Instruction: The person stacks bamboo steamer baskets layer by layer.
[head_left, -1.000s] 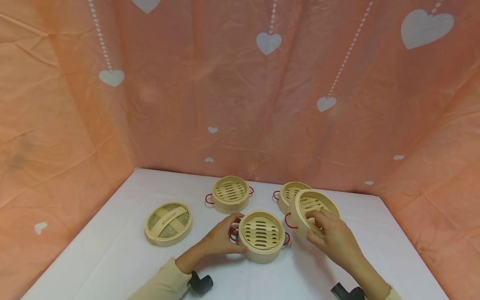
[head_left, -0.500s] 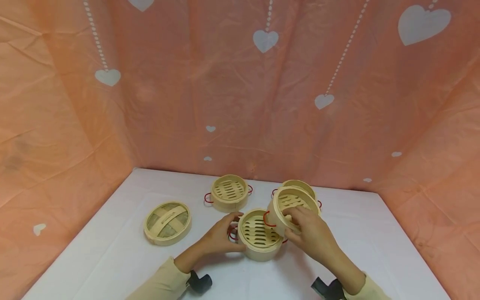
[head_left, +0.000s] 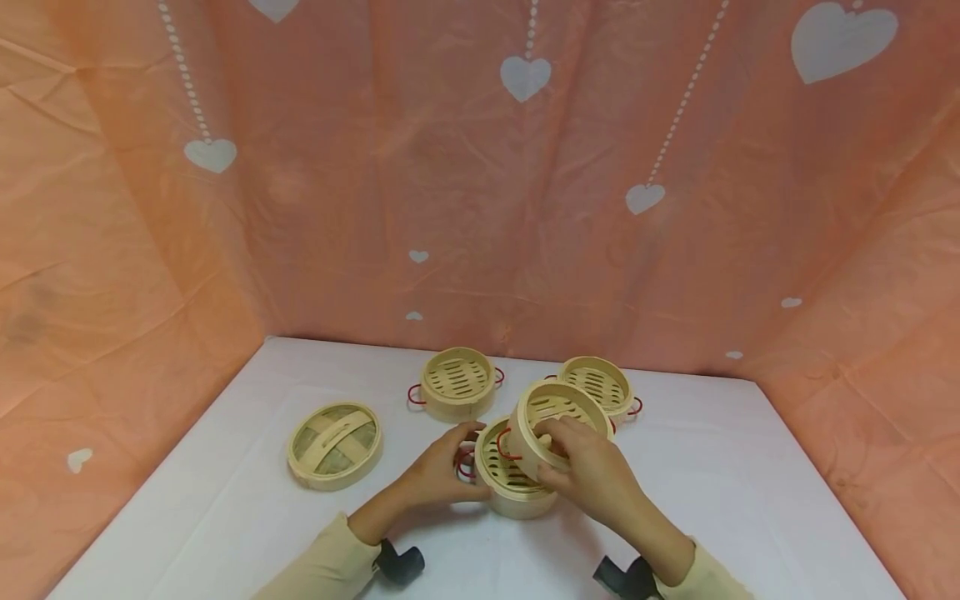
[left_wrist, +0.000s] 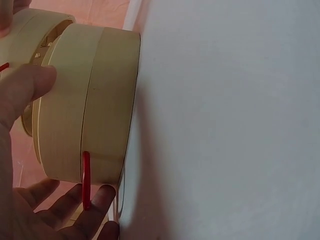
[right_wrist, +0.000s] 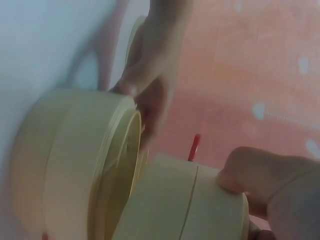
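Note:
My left hand (head_left: 442,471) grips the side of a bamboo steamer basket (head_left: 521,506) that stands upright on the table. In the left wrist view its thumb lies on the wall of this basket (left_wrist: 92,100), with the fingers round the other side by a red handle (left_wrist: 86,180). Tilted above the basket's right part is a second bamboo steamer basket (head_left: 525,446), its slatted inside showing. My right hand (head_left: 596,471) pinches its near rim, fingers inside and thumb outside. In the right wrist view the held basket (right_wrist: 185,200) overlaps the opening of the standing one (right_wrist: 75,150).
Two more steamer baskets stand farther back, one at centre (head_left: 457,383) and one at right (head_left: 600,383), partly behind the held basket. A bamboo lid (head_left: 335,446) lies on the white table (head_left: 225,517) at left. Orange cloth (head_left: 465,208) hangs behind.
My right hand has carried its basket leftward, from beside the standing basket to over it. The back right basket is more exposed now. My left hand keeps its grip in place.

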